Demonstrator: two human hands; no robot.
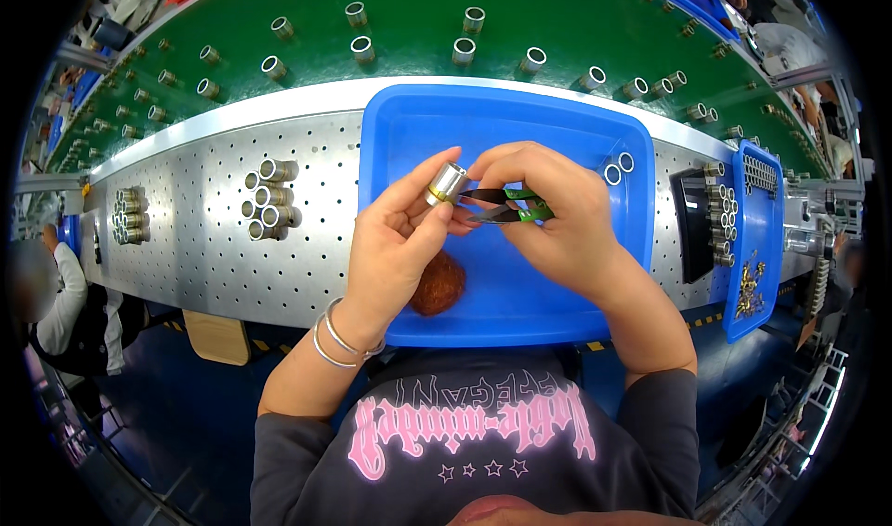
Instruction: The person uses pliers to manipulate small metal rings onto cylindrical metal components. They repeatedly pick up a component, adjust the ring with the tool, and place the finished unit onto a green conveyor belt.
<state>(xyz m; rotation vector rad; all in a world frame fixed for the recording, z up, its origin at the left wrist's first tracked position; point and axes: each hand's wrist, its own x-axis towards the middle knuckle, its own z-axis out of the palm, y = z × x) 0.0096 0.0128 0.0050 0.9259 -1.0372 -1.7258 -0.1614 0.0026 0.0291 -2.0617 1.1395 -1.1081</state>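
Above the blue tray (509, 334), my left hand (401, 224) is closed on a short silver metal sleeve (450, 180) with a yellowish band near its lower end. My right hand (556, 201) grips small thread snips (531, 206) with green handles and dark blades. The blades are parted, and their tips reach the sleeve's side; whether they touch it I cannot tell. Inside the tray, under my left hand, lies a round reddish-brown pad (439, 284). Two thin rings (619, 167) rest at the tray's right end.
A cluster of metal sleeves (268, 201) stands left on the perforated metal table (321, 168). Beyond it, a green conveyor belt (413, 38) carries several more. To the right are a dark flat device (694, 224), further sleeves (723, 215) and a second blue tray (751, 294) holding small brass-coloured parts.
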